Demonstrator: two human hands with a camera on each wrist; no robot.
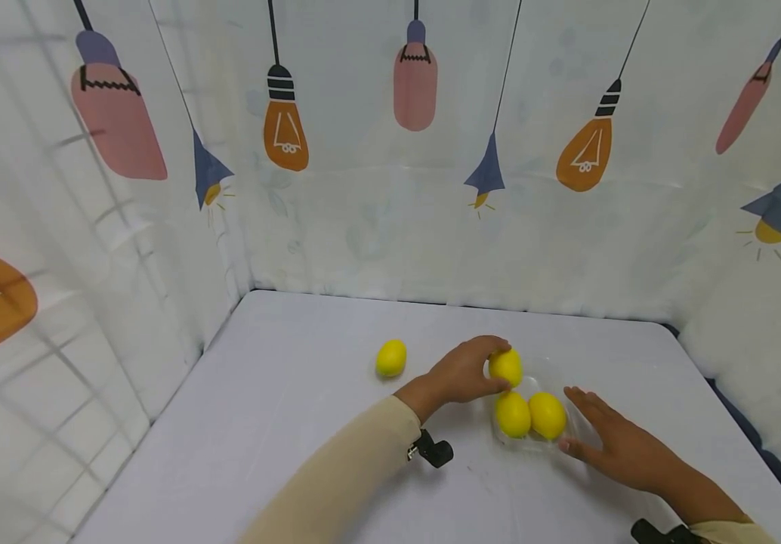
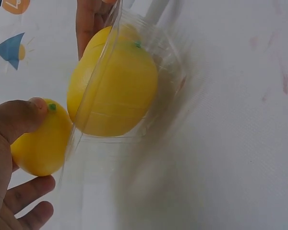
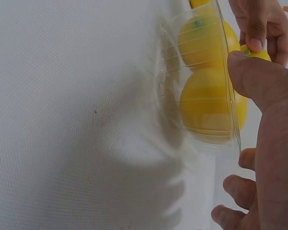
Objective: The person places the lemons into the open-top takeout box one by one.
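My left hand pinches a yellow lemon between thumb and fingers, at the left edge of a clear plastic container. Inside the container sit two more lemons, a left one and a right one, side by side. In the left wrist view the held lemon shows a green stem spot beside the thumb and overlaps the container's rim. My right hand is at the container's right side, fingers spread and loosely extended. Its thumb lies right at the rim in the right wrist view.
Another lemon lies on the white table, left of the container and beyond my left forearm. White cloth printed with hanging lamps stands behind the table and along its sides.
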